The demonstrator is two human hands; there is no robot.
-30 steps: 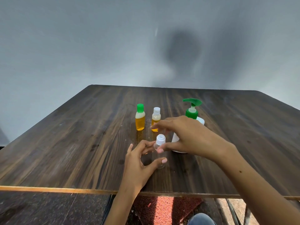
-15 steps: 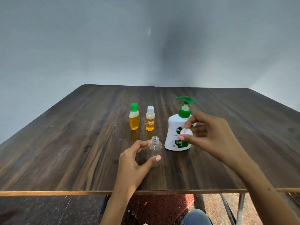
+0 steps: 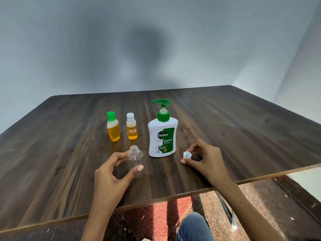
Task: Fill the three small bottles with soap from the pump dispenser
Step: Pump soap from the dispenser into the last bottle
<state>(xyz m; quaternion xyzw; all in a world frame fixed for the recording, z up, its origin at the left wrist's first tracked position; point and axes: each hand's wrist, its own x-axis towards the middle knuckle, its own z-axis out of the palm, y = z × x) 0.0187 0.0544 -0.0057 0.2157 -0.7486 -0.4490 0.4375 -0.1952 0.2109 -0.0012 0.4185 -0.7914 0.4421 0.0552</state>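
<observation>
A clear empty small bottle (image 3: 135, 159) stands uncapped near the table's front, and my left hand (image 3: 112, 173) holds it between thumb and fingers. My right hand (image 3: 205, 158) pinches its white cap (image 3: 187, 155) low over the table, to the right of the white pump dispenser (image 3: 163, 136) with the green pump. Behind the clear bottle stand two small bottles of orange soap: one with a green cap (image 3: 113, 126), one with a white cap (image 3: 131, 126).
The dark wooden table (image 3: 243, 129) reaches to a grey wall behind. Its front edge runs just below my wrists. Under it I see a red mat (image 3: 156, 218) and my knee in blue jeans (image 3: 194, 226).
My right hand took the white cap off the clear bottle and carried it right, past the dispenser, down toward the table. My left hand kept its hold on the bottle.
</observation>
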